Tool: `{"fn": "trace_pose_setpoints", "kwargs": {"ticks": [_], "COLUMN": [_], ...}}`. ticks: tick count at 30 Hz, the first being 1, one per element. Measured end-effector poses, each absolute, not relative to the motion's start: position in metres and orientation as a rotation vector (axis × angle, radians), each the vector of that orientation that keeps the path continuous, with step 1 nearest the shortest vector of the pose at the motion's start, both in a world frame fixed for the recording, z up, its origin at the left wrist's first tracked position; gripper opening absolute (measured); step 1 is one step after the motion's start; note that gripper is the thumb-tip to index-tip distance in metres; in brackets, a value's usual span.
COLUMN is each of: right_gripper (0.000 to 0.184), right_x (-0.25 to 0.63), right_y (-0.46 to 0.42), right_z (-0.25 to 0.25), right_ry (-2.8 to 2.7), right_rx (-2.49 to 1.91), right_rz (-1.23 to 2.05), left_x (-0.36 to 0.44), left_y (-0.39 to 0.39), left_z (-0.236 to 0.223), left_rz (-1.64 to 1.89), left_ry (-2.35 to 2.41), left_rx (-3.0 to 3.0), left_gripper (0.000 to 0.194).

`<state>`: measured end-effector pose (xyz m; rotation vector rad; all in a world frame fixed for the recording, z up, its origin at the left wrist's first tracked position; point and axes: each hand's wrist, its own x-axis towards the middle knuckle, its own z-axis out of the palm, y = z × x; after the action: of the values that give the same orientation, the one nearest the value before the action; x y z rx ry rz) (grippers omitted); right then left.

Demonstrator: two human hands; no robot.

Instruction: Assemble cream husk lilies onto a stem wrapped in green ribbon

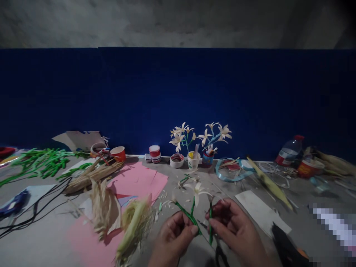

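Observation:
My left hand [178,235] pinches a branching green-wrapped flower stem [187,211] between thumb and fingers. A pale flower [197,193] with narrow pointed petals tops one branch; the other branch leans left with a small, blurred tip. A short way to the right, my right hand [236,226] grips a separate green-wrapped stem [210,224], held nearly upright, its top partly hidden by the fingers. The two stems are close but appear apart. Below and between the hands lie dark-handled scissors [221,256], partly cut off by the frame's bottom edge.
Finished-looking pale flowers stand in a white cup [194,160] and a blue cup [207,159] at the back. Pink paper [133,178], corn husks [105,207] and green stems [44,163] lie left. A black tool [286,241], white paper [261,211] and a bottle [289,150] are right.

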<state>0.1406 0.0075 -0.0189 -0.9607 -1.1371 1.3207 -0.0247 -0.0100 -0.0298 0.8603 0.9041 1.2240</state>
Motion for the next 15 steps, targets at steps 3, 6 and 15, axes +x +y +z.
{"fn": "trace_pose_setpoints", "kwargs": {"ticks": [3, 6, 15], "right_gripper": [0.032, 0.038, 0.049], "right_x": [0.135, 0.129, 0.120], "right_y": [0.008, 0.005, 0.005], "right_z": [-0.016, -0.014, -0.015], "right_ry": [-1.103, -1.046, -1.033], "right_rx": [-0.885, -0.847, -0.839], "right_rz": [1.363, 1.401, 1.376], "left_x": [-0.022, -0.020, -0.016], "left_y": [-0.012, -0.013, -0.012], "left_z": [-0.030, -0.030, -0.028], "left_rz": [1.253, 1.274, 1.299], "left_ry": [0.897, 0.898, 0.867], "left_rx": [0.841, 0.814, 0.758], "left_gripper": [0.035, 0.036, 0.034]}}
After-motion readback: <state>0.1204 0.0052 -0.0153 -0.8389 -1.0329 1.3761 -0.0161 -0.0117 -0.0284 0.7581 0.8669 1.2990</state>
